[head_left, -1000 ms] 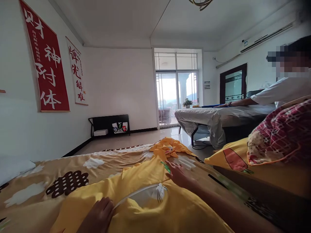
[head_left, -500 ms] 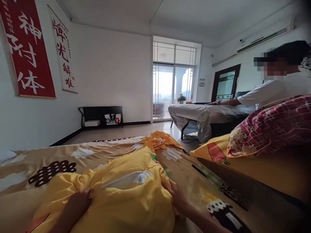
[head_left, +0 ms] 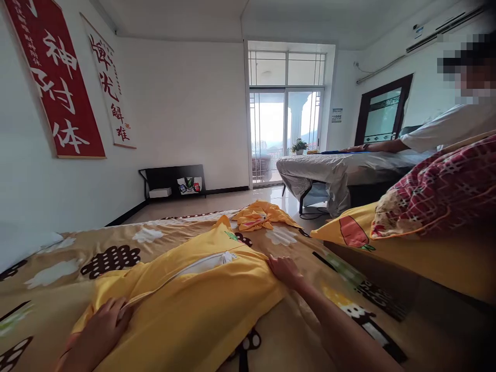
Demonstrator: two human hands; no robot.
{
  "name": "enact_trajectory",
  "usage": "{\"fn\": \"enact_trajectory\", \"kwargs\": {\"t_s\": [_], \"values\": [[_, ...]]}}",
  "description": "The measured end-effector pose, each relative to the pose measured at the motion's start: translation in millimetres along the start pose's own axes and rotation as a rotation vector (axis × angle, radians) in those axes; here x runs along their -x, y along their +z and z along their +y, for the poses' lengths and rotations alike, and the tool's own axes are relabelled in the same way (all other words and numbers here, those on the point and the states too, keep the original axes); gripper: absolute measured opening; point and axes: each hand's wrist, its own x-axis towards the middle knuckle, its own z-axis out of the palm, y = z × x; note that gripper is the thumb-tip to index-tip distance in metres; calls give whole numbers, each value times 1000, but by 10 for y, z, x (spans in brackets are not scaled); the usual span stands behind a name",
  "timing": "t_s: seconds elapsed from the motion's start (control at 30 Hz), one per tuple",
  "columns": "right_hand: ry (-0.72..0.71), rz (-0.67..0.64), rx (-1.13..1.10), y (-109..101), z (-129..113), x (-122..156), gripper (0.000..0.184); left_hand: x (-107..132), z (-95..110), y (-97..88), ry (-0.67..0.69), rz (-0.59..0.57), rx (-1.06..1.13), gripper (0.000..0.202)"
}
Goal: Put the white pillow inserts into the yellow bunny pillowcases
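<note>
A yellow pillowcase (head_left: 201, 299) with a white pillow showing through its zip opening lies on the tan patterned bedsheet (head_left: 116, 248). My left hand (head_left: 103, 328) rests on the pillowcase's near left corner, fingers curled on the fabric edge. My right hand (head_left: 285, 269) presses on the pillowcase's right edge, fingers bent and pinching the cloth. A second crumpled yellow pillowcase (head_left: 261, 216) lies farther up the bed.
To the right, a yellow carrot-print pillow (head_left: 351, 232) and a red checked cushion (head_left: 437, 194) sit on a raised surface. Another person (head_left: 445, 129) leans over a grey-covered table (head_left: 333, 170). Red and white banners hang on the left wall. A glass door stands at the back.
The view swung down and back. My right hand drew back from the pillowcase's far end to its right edge. My left hand slid to the near left corner; the pillowcase lies flatter.
</note>
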Motion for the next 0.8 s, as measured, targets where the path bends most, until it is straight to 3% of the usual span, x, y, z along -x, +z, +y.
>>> {"fn": "enact_trajectory", "kwargs": {"t_s": [0.1,0.2,0.33,0.43,0.53,0.7,0.8], "values": [[31,-28,46,-170,191,64,33,-5,-45,-10,60,121,26,46],[4,11,58,-438,132,91,28,0,219,-94,200,207,87,42],[-255,87,-19,-764,-555,139,36,-32,941,-250,327,30,198,48],[-625,78,-185,-864,-1171,211,59,-87,1230,-315,362,-59,227,47],[-846,21,-309,-799,-1501,240,71,-106,1090,-320,296,-80,266,43],[-731,53,-277,-559,-1515,144,65,27,561,-254,320,-163,205,38],[-763,51,-249,-526,-1475,126,58,128,394,-221,266,-184,170,41]]}}
